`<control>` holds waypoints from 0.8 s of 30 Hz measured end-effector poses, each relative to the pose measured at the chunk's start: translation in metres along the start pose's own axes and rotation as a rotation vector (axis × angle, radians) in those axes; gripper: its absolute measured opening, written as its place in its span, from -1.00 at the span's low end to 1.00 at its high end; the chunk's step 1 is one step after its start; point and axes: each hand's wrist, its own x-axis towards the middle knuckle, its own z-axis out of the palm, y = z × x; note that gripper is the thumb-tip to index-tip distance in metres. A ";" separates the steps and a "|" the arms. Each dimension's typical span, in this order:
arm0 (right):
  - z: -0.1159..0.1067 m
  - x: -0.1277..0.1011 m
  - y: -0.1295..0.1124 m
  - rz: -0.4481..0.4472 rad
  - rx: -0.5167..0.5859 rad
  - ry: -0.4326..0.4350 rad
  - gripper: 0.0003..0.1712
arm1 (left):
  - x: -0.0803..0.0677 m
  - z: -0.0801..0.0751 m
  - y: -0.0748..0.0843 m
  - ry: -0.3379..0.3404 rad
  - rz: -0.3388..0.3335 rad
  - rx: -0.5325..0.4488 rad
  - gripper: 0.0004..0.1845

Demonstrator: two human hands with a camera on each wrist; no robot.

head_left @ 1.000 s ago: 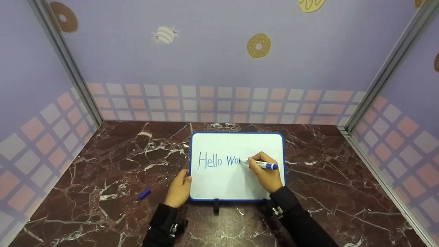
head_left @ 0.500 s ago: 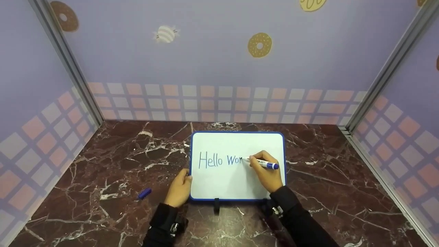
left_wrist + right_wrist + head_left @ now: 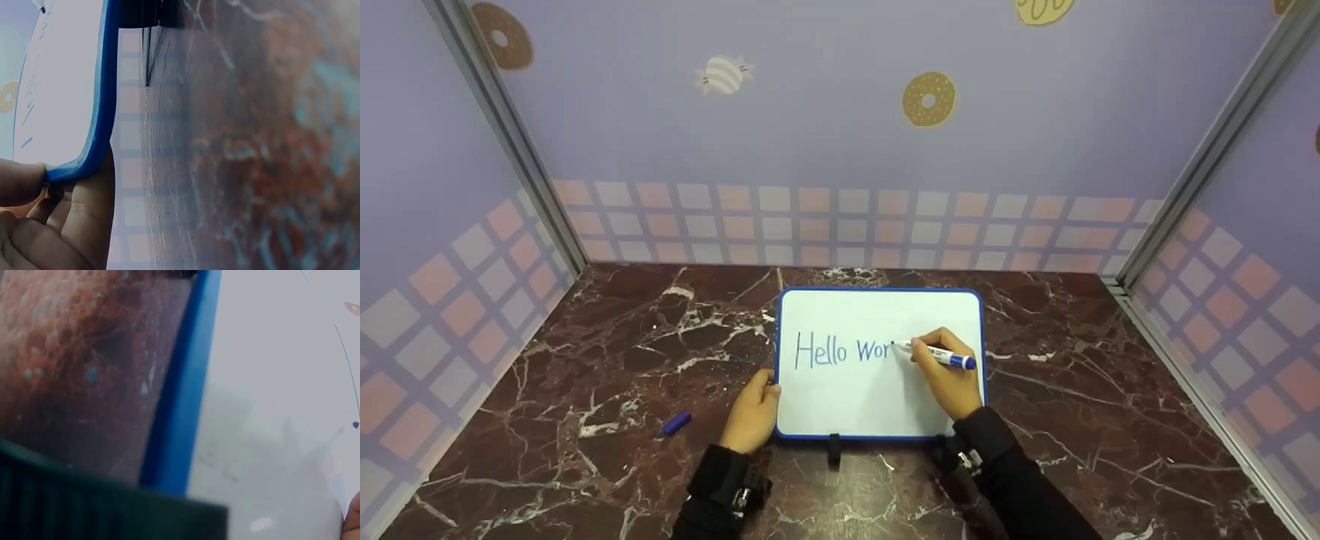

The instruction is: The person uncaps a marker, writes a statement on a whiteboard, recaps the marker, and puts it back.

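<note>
A small whiteboard (image 3: 847,397) with a blue frame lies flat on the marble table; "Hello Wor" is written on it in blue. My right hand (image 3: 949,375) holds a white and blue marker (image 3: 941,355), its tip on the board just right of the last letter. My left hand (image 3: 751,412) grips the board's lower left corner, thumb on the frame. The left wrist view shows the blue frame (image 3: 104,112) pinched between thumb and fingers (image 3: 62,219). In the right wrist view only the board's edge (image 3: 180,410) and white surface show.
The blue marker cap (image 3: 676,424) lies on the dark red marble table (image 3: 585,360) left of my left hand. A small black clip (image 3: 832,448) sits at the board's near edge. Patterned booth walls (image 3: 840,150) close in the back and both sides.
The right hand with the marker has shifted slightly rightward, and the word has grown from "Wo" to "Wor". The left hand and board have stayed put.
</note>
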 end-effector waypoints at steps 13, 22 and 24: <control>-0.003 0.009 0.010 -0.013 0.004 -0.006 -0.85 | 0.000 0.001 0.001 0.000 -0.018 -0.008 -0.65; -0.002 0.007 0.012 -0.042 -0.022 -0.017 -0.85 | 0.001 0.001 0.000 -0.002 -0.039 -0.002 -0.65; -0.002 0.007 0.013 -0.029 -0.028 -0.024 -0.85 | 0.001 0.001 0.000 -0.001 -0.038 -0.003 -0.66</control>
